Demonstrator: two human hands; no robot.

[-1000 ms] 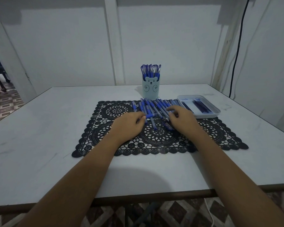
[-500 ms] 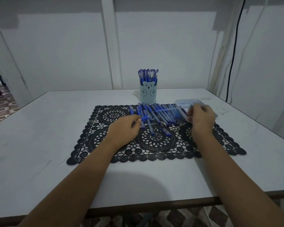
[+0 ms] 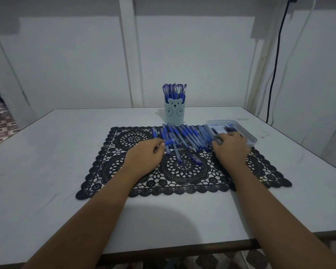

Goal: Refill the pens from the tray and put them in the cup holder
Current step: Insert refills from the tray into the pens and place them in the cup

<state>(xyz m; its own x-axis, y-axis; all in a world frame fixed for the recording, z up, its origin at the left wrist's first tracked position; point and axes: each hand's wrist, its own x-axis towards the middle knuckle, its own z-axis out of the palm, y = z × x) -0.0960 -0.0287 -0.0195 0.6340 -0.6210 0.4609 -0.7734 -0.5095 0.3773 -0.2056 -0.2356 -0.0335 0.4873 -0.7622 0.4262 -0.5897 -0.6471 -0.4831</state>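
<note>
Head view. Looking forward and down across a pale counter [image 3: 47, 162] carrying a black lace mat [image 3: 182, 171]. Reaching onto the mat with both hands.

Pinching a blue pen [image 3: 170, 142] with the left hand [image 3: 144, 158], between thumb and curled fingers, just left of the mat's middle. Holding it crosswise over the near ends of the others.

Curling the right hand [image 3: 231, 150] over the mat's far right part, at the near left corner of the tray [image 3: 221, 121]. Hiding its fingertips behind the knuckles, so not telling whether pinching anything there.

Lying along the mat's far edge, between the two hands: a row of pens [image 3: 188, 136], blue, side by side and slanting, some overlapping. Lying nearer, around the mat's middle and apart from that row: two more blue pieces [image 3: 195, 159], too blurred for telling pen from part.

Standing upright just beyond the mat's far edge: a pale blue cup holder [image 3: 174, 113] bearing a bear face, packed with standing pens [image 3: 174, 90] sticking out of the top.

Sitting at the mat's far right corner, touching or overlapping its edge: the shallow white tray, holding a few dark blue refills [image 3: 228, 128] lying flat.

Hanging down the wall well beyond the mat's right end: a dark cable [image 3: 275, 65].
</note>
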